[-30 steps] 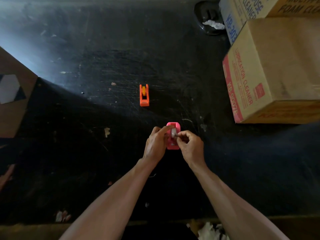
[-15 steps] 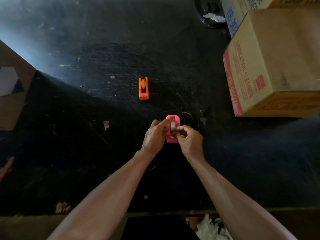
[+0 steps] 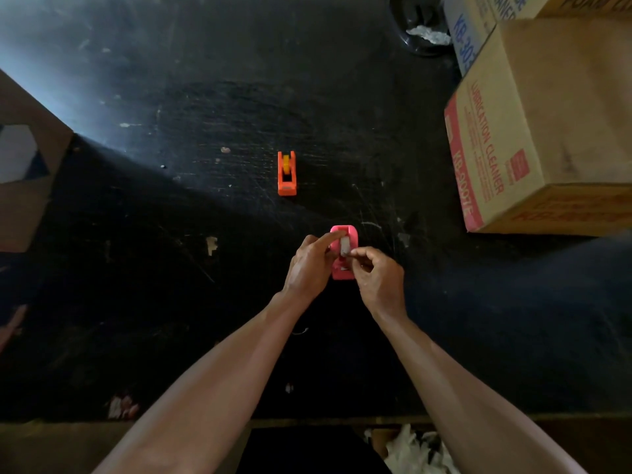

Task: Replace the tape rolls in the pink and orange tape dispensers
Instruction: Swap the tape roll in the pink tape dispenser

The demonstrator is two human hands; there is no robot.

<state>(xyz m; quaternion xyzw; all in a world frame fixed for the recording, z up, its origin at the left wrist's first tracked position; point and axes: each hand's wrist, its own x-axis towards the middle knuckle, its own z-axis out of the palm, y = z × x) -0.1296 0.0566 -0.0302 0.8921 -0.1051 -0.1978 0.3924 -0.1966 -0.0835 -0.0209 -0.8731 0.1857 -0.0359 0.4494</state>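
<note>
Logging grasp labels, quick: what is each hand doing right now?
Left hand: grips the pink tape dispenser, index finger on top.
Right hand: pinches the white tape roll in it.

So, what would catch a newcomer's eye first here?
The two bare hands meeting low in the middle: the left hand grips a small pink plastic tape dispenser while the right hand pinches the white tape roll in it. Just beyond, an orange plastic tape dispenser stands alone on the scratched black table, and a big brown cardboard box with red lettering sits far right.
</note>
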